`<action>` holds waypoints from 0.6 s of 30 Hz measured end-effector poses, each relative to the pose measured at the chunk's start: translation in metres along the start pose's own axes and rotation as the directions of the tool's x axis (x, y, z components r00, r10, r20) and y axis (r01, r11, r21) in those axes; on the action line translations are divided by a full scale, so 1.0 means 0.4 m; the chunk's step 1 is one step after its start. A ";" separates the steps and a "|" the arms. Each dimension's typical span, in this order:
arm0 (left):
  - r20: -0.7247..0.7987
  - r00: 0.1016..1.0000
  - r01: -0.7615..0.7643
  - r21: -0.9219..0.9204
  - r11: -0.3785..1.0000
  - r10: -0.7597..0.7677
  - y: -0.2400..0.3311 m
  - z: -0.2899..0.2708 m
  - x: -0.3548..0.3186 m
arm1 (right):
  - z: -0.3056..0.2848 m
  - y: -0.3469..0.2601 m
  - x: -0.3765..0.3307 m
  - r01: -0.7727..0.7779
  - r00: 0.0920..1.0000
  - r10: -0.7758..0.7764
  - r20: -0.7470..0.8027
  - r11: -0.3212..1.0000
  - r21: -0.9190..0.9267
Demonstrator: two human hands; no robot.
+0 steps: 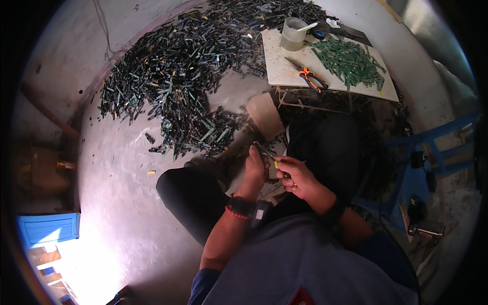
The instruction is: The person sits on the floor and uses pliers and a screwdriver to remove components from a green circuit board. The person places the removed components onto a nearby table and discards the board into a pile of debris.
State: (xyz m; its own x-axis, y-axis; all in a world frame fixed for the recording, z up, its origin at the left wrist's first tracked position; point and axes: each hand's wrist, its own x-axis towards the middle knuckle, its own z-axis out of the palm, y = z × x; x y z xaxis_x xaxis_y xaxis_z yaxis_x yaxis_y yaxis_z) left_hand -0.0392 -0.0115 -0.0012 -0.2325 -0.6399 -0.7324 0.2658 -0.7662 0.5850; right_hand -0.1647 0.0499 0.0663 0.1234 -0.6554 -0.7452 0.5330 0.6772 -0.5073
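In front of my body, between the knees, my left hand (257, 169) is closed around a small dark piece (258, 146), its thumb pointing up along it. My fingers hide most of that piece. My right hand (301, 179) grips a screwdriver (277, 164) with a yellow and black handle. The thin metal shaft slants up and left, and its tip meets the dark piece or lies right beside it; I cannot tell which. Past the hands stands a brown cardboard piece (265, 116). A large heap of narrow dark strips (173, 76) spreads over the floor beyond.
A low white board (284, 73) at the far right bears orange-handled pliers (311, 77), green circuit-board strips (351, 61), a clear cup (293, 34) with a white stick, and a black tape roll (318, 33). A blue chair (406, 173) stands right. One yellow bit (151, 172) lies left.
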 end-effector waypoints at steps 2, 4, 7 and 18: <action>-0.012 1.000 0.005 -0.005 1.000 -0.006 -0.001 -0.001 0.003 | -0.020 -0.007 0.013 -0.050 0.996 0.045 0.077 0.996 0.070; -0.010 1.000 0.020 -0.018 1.000 -0.020 -0.003 -0.004 0.005 | -0.040 -0.010 0.027 -0.075 0.992 0.064 0.113 0.993 0.093; 0.013 0.996 -0.085 0.009 0.996 0.084 -0.002 -0.002 -0.012 | -0.025 -0.006 0.006 0.114 0.992 -0.104 0.066 0.979 -0.170; -0.036 0.994 -0.104 -0.054 0.993 0.102 0.015 0.018 -0.024 | -0.016 0.069 0.007 0.535 0.507 -0.773 0.381 -0.064 -0.842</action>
State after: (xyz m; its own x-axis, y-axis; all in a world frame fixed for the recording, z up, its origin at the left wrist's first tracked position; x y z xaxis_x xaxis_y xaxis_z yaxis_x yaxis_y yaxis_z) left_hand -0.0422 -0.0105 0.0118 -0.1706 -0.7125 -0.6806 0.3386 -0.6911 0.6386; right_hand -0.1550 0.0689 0.0472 -0.0305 -0.9833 0.1793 -0.6730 -0.1124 -0.7310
